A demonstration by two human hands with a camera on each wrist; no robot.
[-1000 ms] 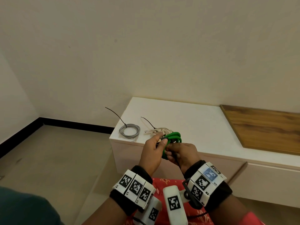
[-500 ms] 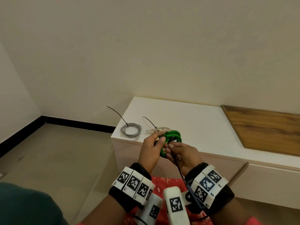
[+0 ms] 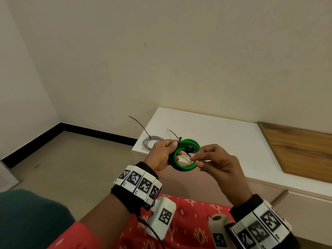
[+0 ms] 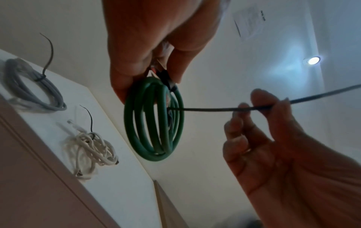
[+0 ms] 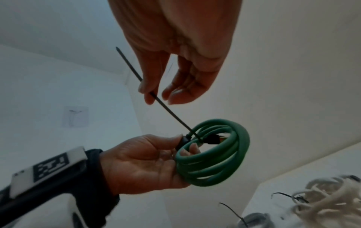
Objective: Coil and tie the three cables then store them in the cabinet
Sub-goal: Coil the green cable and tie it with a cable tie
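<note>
Now the green cable coil (image 4: 154, 120) is held in the air in front of the cabinet top (image 3: 215, 130), gripped at its upper edge by the left hand (image 3: 161, 155). A black zip tie (image 4: 215, 109) runs out of the coil's bundle towards the right hand (image 3: 215, 162), whose thumb and fingers pinch its tail; its long axis points away from the coil, so tightening is judged a pull rightward. Compared with half a second earlier, the hands have been drawn apart.

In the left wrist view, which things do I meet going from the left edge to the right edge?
grey cable → white cable → green cable → right hand pinching the black zip tie
</note>
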